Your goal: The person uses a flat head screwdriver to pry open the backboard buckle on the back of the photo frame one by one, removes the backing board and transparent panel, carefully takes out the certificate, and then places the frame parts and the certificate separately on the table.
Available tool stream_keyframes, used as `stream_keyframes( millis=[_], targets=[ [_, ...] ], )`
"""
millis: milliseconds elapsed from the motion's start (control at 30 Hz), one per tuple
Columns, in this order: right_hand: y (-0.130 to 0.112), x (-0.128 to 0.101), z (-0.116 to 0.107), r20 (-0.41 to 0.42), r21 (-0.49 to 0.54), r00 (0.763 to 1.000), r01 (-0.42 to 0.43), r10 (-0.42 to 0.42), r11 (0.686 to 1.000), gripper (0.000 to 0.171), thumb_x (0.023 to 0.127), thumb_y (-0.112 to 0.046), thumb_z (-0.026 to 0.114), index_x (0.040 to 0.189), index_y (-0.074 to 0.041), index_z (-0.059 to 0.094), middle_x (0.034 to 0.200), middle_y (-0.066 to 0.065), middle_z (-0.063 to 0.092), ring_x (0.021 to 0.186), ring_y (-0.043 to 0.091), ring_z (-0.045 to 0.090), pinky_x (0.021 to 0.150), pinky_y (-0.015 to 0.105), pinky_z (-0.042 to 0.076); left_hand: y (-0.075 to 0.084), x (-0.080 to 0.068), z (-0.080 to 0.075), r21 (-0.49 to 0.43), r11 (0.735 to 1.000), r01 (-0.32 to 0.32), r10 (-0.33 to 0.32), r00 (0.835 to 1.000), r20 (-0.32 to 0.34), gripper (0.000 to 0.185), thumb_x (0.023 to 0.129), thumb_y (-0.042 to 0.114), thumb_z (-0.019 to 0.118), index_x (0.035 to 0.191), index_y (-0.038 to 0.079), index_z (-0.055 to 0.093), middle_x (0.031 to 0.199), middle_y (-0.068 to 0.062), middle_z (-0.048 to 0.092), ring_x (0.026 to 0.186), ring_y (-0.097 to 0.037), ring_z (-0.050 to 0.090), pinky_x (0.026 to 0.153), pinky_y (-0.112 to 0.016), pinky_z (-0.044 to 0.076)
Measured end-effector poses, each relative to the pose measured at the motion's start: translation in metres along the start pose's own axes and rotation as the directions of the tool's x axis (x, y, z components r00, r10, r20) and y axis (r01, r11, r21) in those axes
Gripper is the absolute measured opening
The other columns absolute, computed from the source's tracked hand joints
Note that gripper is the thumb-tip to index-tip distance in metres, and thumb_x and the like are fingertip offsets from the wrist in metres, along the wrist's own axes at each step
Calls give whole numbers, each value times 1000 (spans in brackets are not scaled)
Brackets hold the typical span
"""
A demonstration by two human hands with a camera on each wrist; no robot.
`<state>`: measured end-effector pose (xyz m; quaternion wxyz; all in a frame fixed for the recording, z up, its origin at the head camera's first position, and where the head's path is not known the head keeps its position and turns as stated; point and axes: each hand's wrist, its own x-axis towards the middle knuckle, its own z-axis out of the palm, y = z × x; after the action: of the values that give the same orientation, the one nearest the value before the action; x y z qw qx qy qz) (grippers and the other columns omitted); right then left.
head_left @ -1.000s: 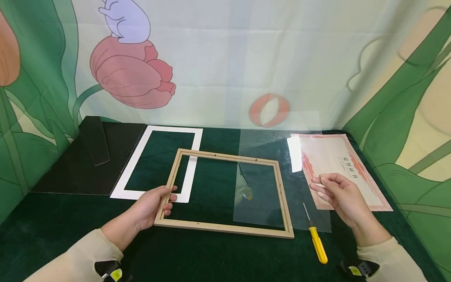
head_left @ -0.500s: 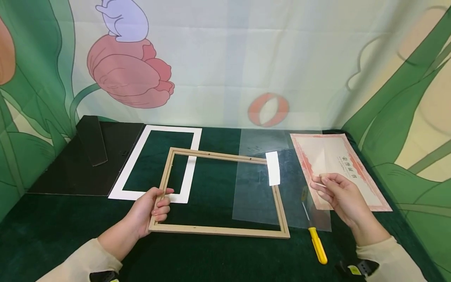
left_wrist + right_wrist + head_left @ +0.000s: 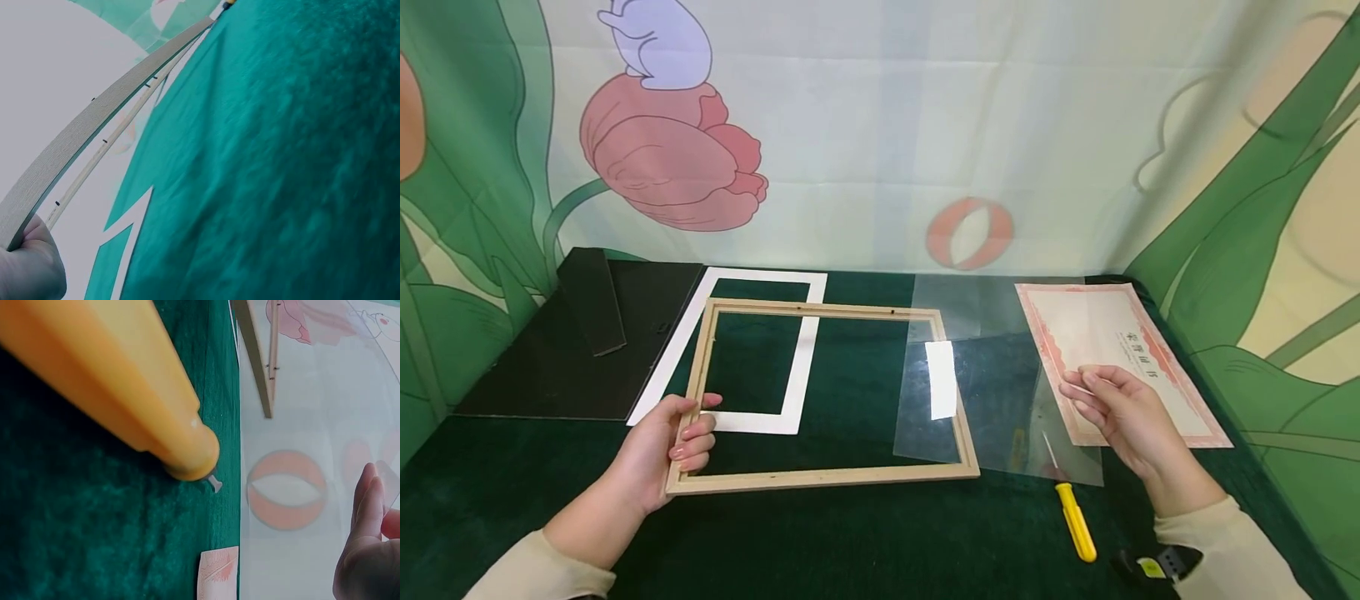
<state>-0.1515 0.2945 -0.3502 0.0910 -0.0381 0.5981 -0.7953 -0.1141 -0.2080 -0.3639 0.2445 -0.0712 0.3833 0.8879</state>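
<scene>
Gripping the wooden frame (image 3: 820,392) at its near-left corner, the left hand (image 3: 673,442) had fingers curled over the inner edge of the left rail, thumb on the outside. Against the frame a second earlier, it had slid left and slightly back: its right rail had then lain out over the clear sheet (image 3: 1000,400), and now only the frame's near-right corner overlapped the sheet's left part. The frame now covered more of the white mat (image 3: 801,367), whose right strip showed through the opening. In the left wrist view the frame (image 3: 94,125) rose at a slant off the green cloth (image 3: 281,175), so its far side was lifted.

The right hand (image 3: 1120,412) pinched the clear sheet at its right edge between thumb and fingertips, other fingers loosely bent; same spot as before. The bright glare patch on the sheet had moved left with the tilt.

Frame's long axis ran left-right across the table, slightly skewed, far rail pointing toward the backdrop. Sheet's long axis also ran roughly left-right.

Near: yellow-handled screwdriver (image 3: 1075,521) on the cloth, handle toward the person, shaft tip under the sheet's near edge. Right of the sheet: red-bordered certificate (image 3: 1120,350). Far left: black backing board (image 3: 572,350) with its stand flap.
</scene>
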Motion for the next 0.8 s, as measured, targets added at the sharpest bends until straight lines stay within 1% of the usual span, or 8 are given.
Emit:
stream_keyframes(
  millis=[167, 233, 367, 467, 600, 700, 800],
  targets=[
    [0, 3, 2, -45, -64, 998, -44, 41, 997, 22, 88, -14, 45, 104, 0, 44, 101, 6, 57, 93, 16, 56, 76, 25, 41, 14, -14, -11, -37, 997, -73, 74, 997, 27, 23, 93, 23, 25, 112, 11, 25, 59, 1, 34, 43, -11, 23, 38, -16, 30],
    [0, 5, 2, -50, -67, 997, -60, 57, 996, 23, 88, -15, 46, 105, 0, 43, 101, 6, 58, 92, 15, 56, 75, 25, 41, 19, -20, -16, -59, 993, -97, 100, 994, 37, 23, 93, 24, 25, 111, 11, 27, 59, 0, 35, 43, -11, 25, 39, -17, 32],
    [3, 8, 2, -28, -33, 997, -71, 70, 997, 22, 87, -12, 46, 104, 2, 42, 98, 6, 61, 89, 16, 58, 72, 24, 41, 28, -30, -25, -118, 984, -137, 145, 987, 63, 22, 93, 25, 25, 111, 11, 28, 61, -2, 38, 43, -12, 28, 40, -18, 35],
    [6, 11, 3, -35, -50, 995, -97, 96, 994, 23, 87, -13, 47, 105, 1, 42, 97, 5, 62, 88, 15, 58, 72, 23, 42, 33, -36, -32, -154, 972, -177, 191, 978, 80, 23, 93, 24, 24, 111, 10, 29, 61, -3, 38, 43, -13, 27, 41, -19, 37],
    [9, 16, 4, -44, -44, 988, -150, 149, 988, 27, 87, -15, 48, 108, 1, 40, 96, 5, 62, 90, 16, 57, 74, 24, 41, 37, -43, -39, -188, 954, -232, 254, 962, 99, 24, 94, 23, 22, 112, 10, 31, 62, -4, 38, 43, -14, 25, 41, -21, 38],
    [10, 18, 4, -52, -31, 984, -172, 170, 985, 31, 87, -16, 48, 110, 1, 37, 96, 4, 62, 91, 16, 56, 74, 25, 40, 40, -46, -41, -191, 947, -258, 281, 954, 104, 25, 94, 23, 21, 113, 10, 32, 62, -5, 40, 43, -15, 26, 41, -22, 39],
    [12, 20, 5, -69, -52, 983, -175, 171, 983, 34, 86, -17, 48, 112, 2, 35, 97, 4, 62, 91, 16, 56, 74, 24, 40, 42, -47, -40, -173, 941, -292, 310, 946, 93, 25, 94, 22, 22, 113, 9, 32, 62, -5, 40, 42, -15, 25, 39, -22, 39]
  ],
)
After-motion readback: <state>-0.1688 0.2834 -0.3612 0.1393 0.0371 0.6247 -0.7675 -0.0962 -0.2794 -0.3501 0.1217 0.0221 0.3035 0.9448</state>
